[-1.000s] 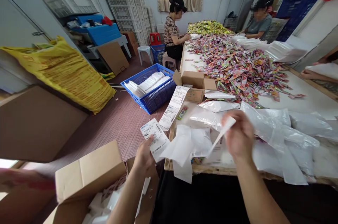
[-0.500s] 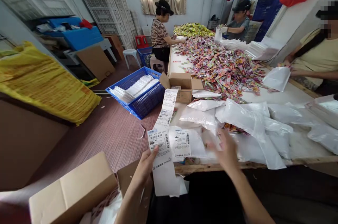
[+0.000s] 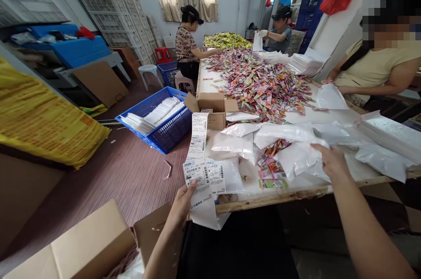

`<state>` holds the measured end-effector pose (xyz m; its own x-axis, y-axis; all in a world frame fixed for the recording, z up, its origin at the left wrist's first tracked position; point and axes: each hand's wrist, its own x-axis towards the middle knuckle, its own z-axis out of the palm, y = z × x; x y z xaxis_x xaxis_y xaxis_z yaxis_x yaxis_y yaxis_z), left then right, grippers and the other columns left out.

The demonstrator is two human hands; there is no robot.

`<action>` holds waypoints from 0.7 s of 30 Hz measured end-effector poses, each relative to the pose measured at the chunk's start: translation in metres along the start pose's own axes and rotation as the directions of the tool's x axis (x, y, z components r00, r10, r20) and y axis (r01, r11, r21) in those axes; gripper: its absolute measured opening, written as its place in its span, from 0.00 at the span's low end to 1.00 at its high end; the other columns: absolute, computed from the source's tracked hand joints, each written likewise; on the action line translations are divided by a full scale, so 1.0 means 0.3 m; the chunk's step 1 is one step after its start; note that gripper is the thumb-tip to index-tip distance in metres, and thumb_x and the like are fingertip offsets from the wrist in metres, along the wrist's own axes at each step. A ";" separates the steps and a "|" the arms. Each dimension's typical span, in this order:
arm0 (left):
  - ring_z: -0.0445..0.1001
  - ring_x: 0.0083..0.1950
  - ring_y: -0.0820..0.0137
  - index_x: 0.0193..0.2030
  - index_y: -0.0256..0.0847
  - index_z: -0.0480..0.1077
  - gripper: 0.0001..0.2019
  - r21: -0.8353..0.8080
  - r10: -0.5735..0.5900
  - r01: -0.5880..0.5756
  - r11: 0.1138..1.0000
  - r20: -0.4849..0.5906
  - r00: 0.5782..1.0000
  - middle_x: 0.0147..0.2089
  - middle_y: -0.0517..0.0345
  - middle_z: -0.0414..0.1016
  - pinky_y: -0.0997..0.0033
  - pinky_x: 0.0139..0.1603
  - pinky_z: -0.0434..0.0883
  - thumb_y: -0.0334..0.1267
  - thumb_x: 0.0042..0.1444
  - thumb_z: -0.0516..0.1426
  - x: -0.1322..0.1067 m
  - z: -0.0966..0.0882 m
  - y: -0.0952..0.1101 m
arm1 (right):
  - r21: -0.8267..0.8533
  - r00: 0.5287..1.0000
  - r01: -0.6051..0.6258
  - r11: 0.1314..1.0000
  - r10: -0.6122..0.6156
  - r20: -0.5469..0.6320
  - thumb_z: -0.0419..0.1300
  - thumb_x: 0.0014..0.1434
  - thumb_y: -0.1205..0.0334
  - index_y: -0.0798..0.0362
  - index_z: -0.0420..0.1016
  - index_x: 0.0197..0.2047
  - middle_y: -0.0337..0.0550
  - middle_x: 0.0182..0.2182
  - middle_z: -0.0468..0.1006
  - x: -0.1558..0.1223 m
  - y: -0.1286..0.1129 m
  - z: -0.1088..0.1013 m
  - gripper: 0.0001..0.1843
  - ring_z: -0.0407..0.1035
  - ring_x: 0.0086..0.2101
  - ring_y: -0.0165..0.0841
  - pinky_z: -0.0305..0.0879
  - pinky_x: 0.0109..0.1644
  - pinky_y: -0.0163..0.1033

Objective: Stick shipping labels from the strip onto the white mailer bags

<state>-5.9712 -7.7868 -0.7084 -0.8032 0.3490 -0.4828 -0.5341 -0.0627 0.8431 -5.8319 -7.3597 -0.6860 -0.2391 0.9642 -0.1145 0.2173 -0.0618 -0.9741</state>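
Observation:
A strip of printed shipping labels [image 3: 199, 182] is pinched between the thumb and fingers of my left hand [image 3: 182, 202]. The strip runs up from the hand over the table's corner toward a small carton. Lying partly behind it is a white bag [image 3: 234, 178] bearing a label. My right hand [image 3: 333, 162] has its fingers closed on the edge of a white plastic mailing bag [image 3: 296, 158] at the front of the table. Left of that bag, several small colourful packets [image 3: 273, 167] show. More filled white bags [image 3: 233, 143] lie behind.
A big heap of colourful packets [image 3: 259, 81] covers the table's middle. A small open carton [image 3: 216, 121] stands at its left edge, beside a blue basket [image 3: 167, 132] on the floor. An open cardboard box [image 3: 88, 239] is at lower left. Three co-workers sit around the table.
My right hand has moved to the right and now grips a white bag, and small packets at the front are uncovered. My left hand still holds the labels. The view has shifted.

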 end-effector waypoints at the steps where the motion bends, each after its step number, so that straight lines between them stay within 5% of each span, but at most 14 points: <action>1: 0.80 0.46 0.55 0.43 0.33 0.75 0.19 -0.014 0.006 -0.006 1.000 -0.003 1.000 0.40 0.45 0.83 0.67 0.37 0.78 0.47 0.51 0.66 -0.003 -0.003 0.004 | -0.019 1.000 0.021 1.000 -0.021 -0.012 0.70 0.40 0.55 0.63 0.77 0.39 0.42 0.23 0.71 0.001 -0.065 -0.010 0.25 0.63 0.23 0.31 0.60 0.27 0.39; 3: 0.81 0.45 0.55 0.42 0.34 0.75 0.18 -0.046 0.014 -0.015 0.999 -0.022 1.000 0.39 0.46 0.83 0.68 0.36 0.78 0.46 0.51 0.66 -0.013 -0.013 0.012 | -0.108 0.988 0.119 0.987 -0.128 -0.082 0.72 0.39 0.58 0.61 0.78 0.40 0.41 0.24 0.72 -0.022 -0.189 -0.059 0.24 0.62 0.24 0.29 0.58 0.29 0.39; 5: 0.81 0.45 0.56 0.42 0.35 0.75 0.17 -0.071 0.027 -0.031 0.997 -0.058 0.998 0.39 0.47 0.83 0.68 0.35 0.78 0.45 0.51 0.66 -0.026 -0.021 0.020 | -0.189 0.923 0.321 0.928 -0.351 -0.158 0.72 0.41 0.58 0.59 0.80 0.42 0.44 0.28 0.75 -0.082 -0.298 -0.121 0.24 0.63 0.26 0.29 0.58 0.31 0.39; 9: 0.81 0.43 0.56 0.44 0.35 0.74 0.20 -0.083 0.074 -0.085 0.993 -0.130 0.989 0.37 0.48 0.83 0.69 0.33 0.77 0.45 0.48 0.68 -0.058 -0.024 0.040 | -0.183 0.571 0.789 0.586 -0.810 -0.133 0.65 0.57 0.53 0.55 0.77 0.48 0.51 0.41 0.77 -0.226 -0.431 -0.149 0.19 0.70 0.40 0.36 0.63 0.44 0.42; 12: 0.81 0.43 0.55 0.49 0.34 0.73 0.28 -0.086 0.122 -0.132 0.987 -0.112 0.986 0.38 0.48 0.83 0.68 0.35 0.78 0.47 0.43 0.70 -0.090 -0.008 0.060 | -0.054 0.419 0.906 0.419 -0.876 0.240 0.53 0.66 0.54 0.52 0.74 0.44 0.49 0.39 0.77 -0.307 -0.387 0.014 0.14 0.71 0.41 0.36 0.66 0.46 0.43; 15: 0.81 0.45 0.56 0.53 0.35 0.70 0.30 -0.099 0.171 -0.175 0.980 -0.046 0.984 0.44 0.47 0.82 0.66 0.40 0.78 0.47 0.45 0.69 -0.129 0.020 0.076 | 0.082 0.263 0.893 0.442 -0.660 0.704 0.46 0.66 0.61 0.52 0.72 0.38 0.46 0.34 0.77 -0.400 -0.215 0.291 0.14 0.72 0.35 0.38 0.70 0.40 0.44; 16: 0.80 0.45 0.57 0.54 0.36 0.70 0.30 -0.104 0.193 -0.195 0.975 -0.029 0.981 0.46 0.48 0.81 0.66 0.41 0.77 0.46 0.46 0.68 -0.141 0.029 0.078 | 0.089 0.223 0.896 0.436 -0.613 0.757 0.47 0.65 0.63 0.50 0.71 0.33 0.44 0.29 0.77 -0.433 -0.147 0.377 0.13 0.72 0.31 0.37 0.70 0.37 0.43; 18: 0.80 0.46 0.58 0.56 0.38 0.69 0.29 -0.111 0.252 -0.254 0.961 -0.025 0.967 0.48 0.48 0.81 0.67 0.41 0.77 0.45 0.48 0.68 -0.160 0.043 0.074 | 0.057 0.221 0.909 0.413 -0.595 0.773 0.49 0.64 0.64 0.48 0.72 0.36 0.45 0.32 0.78 -0.484 -0.027 0.489 0.11 0.73 0.36 0.39 0.70 0.43 0.44; 21: 0.80 0.44 0.61 0.54 0.40 0.70 0.25 -0.126 0.325 -0.330 0.935 -0.059 0.944 0.46 0.50 0.81 0.70 0.40 0.77 0.42 0.49 0.67 -0.164 0.037 0.050 | -0.174 0.434 0.894 0.414 -0.696 0.572 0.45 0.66 0.61 0.48 0.70 0.50 0.50 0.47 0.76 -0.451 0.069 0.472 0.15 0.68 0.50 0.41 0.62 0.58 0.49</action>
<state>-5.9368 -7.7946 -0.6692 -0.9473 0.2539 -0.1953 -0.2675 -0.2917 0.9184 -5.9291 -7.5280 -0.7184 -0.7964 0.3137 0.5170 0.0408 0.8809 -0.4716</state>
